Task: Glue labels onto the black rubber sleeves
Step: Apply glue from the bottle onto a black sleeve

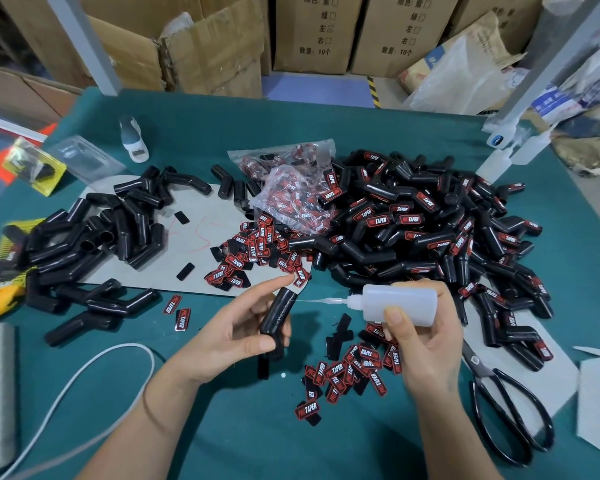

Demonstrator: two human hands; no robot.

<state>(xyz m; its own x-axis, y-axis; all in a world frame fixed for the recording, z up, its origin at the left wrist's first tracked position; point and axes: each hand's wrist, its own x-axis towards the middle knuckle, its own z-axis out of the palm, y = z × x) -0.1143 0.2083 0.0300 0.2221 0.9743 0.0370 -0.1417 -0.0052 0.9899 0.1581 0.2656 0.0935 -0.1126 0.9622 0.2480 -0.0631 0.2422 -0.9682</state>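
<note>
Clear bag behind the held sleeve is stuffed w/ red-black labels (more lie loose just right of the sleeve & spilled by the bag mouth); glue bottle is translucent white, contents can't tell. Left hand grips the sleeve upright-ish, thumb curled across its lower end, index finger stretched past the top; right hand is wrapped round the bottle, thumb on its side, thin nozzle pointing at the sleeve's upper part, about touching. Labelled sleeves pile lies right-rear of it, bare ones left on a card.
</note>
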